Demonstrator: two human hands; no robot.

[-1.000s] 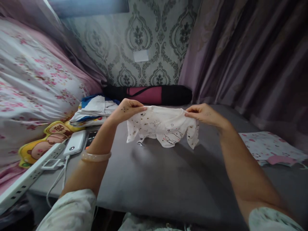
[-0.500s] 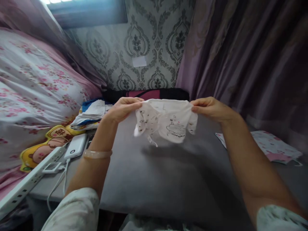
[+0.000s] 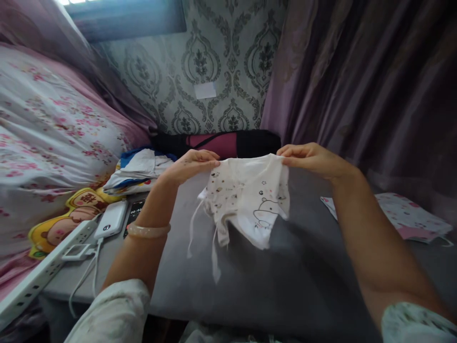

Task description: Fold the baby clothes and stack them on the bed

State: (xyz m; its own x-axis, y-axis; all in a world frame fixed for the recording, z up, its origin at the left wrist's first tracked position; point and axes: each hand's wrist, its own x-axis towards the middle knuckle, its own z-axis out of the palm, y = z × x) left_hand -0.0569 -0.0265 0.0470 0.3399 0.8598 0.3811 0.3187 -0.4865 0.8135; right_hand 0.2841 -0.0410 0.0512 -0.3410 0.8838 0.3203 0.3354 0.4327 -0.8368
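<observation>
A small white garment (image 3: 250, 200) with a cartoon print and dangling ties hangs above the grey padded surface (image 3: 264, 286). My left hand (image 3: 194, 166) pinches its upper left edge between thumb and fingers, and a pale bangle circles that wrist. At the upper right edge, my right hand (image 3: 307, 159) is closed on the cloth in the same way. The garment's top edge is stretched between both hands, while its lower part hangs loose.
Folded clothes (image 3: 143, 166) lie at the back left, near a yellow plush (image 3: 60, 228), a white power bank (image 3: 111, 219), a phone (image 3: 134, 214) and a power strip (image 3: 39, 276). A patterned folded cloth (image 3: 410, 216) lies right. A black-and-red roll (image 3: 214, 143) is against the wall.
The garment has dropped from a billowed, lifted shape to hanging lower, its ties now dangling at the left. My hands have moved slightly closer together, still gripping it.
</observation>
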